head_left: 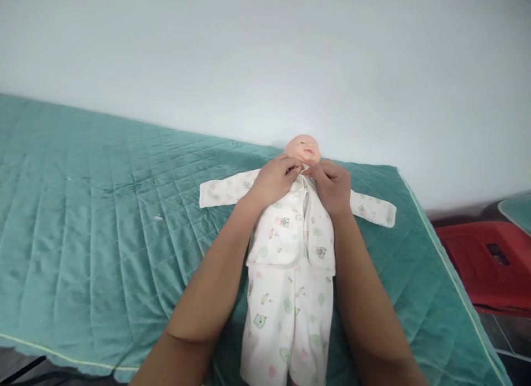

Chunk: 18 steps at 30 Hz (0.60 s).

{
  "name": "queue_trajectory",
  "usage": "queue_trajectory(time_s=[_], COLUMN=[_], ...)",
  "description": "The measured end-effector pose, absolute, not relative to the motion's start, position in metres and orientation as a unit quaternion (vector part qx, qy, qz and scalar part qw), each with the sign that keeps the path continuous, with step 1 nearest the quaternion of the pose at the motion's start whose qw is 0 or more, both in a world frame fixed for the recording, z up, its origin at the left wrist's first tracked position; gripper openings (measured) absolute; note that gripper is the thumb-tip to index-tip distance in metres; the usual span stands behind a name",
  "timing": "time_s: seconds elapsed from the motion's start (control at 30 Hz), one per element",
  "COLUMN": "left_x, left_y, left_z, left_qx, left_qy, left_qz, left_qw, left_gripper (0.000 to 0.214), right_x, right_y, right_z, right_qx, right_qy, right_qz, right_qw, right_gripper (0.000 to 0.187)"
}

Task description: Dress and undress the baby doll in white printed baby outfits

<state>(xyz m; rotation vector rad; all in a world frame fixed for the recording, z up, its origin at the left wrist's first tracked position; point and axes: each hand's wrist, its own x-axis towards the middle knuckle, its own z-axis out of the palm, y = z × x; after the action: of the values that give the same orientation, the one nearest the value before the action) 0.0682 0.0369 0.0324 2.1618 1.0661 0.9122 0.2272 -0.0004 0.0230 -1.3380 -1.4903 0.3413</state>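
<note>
A baby doll (299,147) lies on its back, its head toward the wall. It wears a white printed jacket (276,231) and matching trousers (269,319). Both sleeves stretch out sideways. At the neck, my left hand (276,178) pinches the jacket's collar edge from the left. My right hand (333,187) grips the collar's other side, its fingers close to those of the left. Below the hands the jacket front hangs partly open, with a gap between its two edges. My fingers hide just what they pinch at the collar.
A green quilted cover (124,209) lies under the doll. Behind it rises a pale wall (249,60). To the right, beyond the cover's edge, stands a red plastic object (485,259), with another green surface (516,212) near it.
</note>
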Motion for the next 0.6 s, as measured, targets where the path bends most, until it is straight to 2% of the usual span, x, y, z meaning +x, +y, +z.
queue_trajectory(time_s=[0.3, 0.47, 0.6], left_x=[0.069, 0.065, 0.061], left_y=[0.040, 0.023, 0.000], left_z=[0.026, 0.030, 0.027], left_qx=[0.788, 0.745, 0.718], left_qy=[0.392, 0.410, 0.415], left_qz=[0.383, 0.426, 0.455], left_qw=[0.280, 0.307, 0.324], left_gripper=[0.023, 0.023, 0.018], right_x=[0.228, 0.227, 0.220], right_y=[0.001, -0.012, -0.042], right_z=[0.025, 0.029, 0.024], right_qx=[-0.613, -0.619, -0.592], right_qy=[-0.604, -0.637, -0.627], right_qz=[0.111, 0.090, 0.025], right_qw=[0.496, 0.450, 0.506], right_gripper=[0.033, 0.031, 0.024])
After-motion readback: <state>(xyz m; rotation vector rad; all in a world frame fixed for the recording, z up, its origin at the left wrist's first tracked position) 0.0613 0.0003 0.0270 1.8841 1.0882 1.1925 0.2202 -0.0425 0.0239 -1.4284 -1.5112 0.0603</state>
